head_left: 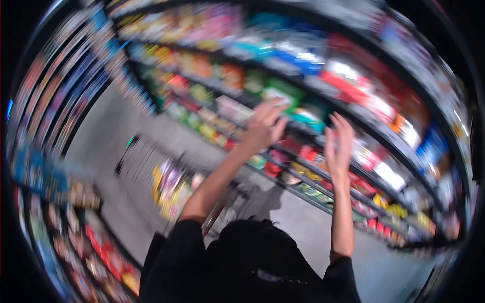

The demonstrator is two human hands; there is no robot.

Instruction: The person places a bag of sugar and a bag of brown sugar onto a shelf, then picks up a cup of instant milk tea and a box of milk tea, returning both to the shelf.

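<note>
Both arms reach forward toward a long shelf of packaged goods, and the view is smeared by motion. My left hand (265,122) is raised before the middle shelves with its fingers apart, nearest to a green packet (287,93) and a pale pink box (232,109). Farther right, my right hand (339,144) is held up with thumb and fingers spread. Close to it are teal packets (309,119) and red-and-white packets (366,151). Nothing shows in either hand.
A wire shopping cart (139,160) stands at my left on the grey floor (108,134), with yellow and purple packets (169,187) inside. Another stocked shelf (101,252) runs along the lower left. The shelf edge (298,76) in front curves across the view.
</note>
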